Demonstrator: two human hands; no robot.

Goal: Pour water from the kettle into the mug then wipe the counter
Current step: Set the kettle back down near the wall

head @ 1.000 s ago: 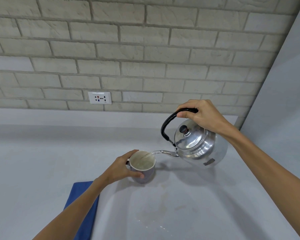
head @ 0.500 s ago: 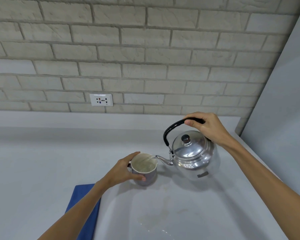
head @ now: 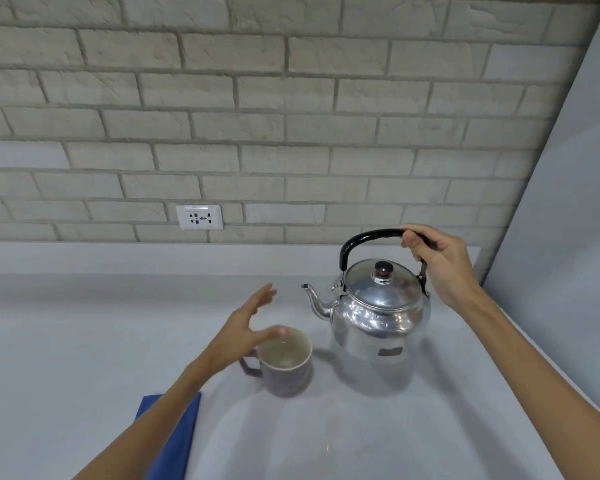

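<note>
nearest the viewer, at 7 o'clock, a blue cloth (head: 174, 434) lies on the counter (head: 66, 341) under the left forearm. beyond it the mug (head: 286, 367) stands upright; the left hand (head: 246, 330) hovers spread and empty at its 10 o'clock. at the mug's 2 o'clock the kettle (head: 378, 313) stands level, the right hand (head: 437, 261) gripping its handle. open counter spreads leftward. outlet (head: 199, 217) lettering is unreadable.

No text can be read anywhere. The kettle (head: 378, 313) carries a small label low on its side, too blurred to make out. The wall socket (head: 199, 217) has a faint strip of print along its top edge and coloured marks, none legible.
</note>
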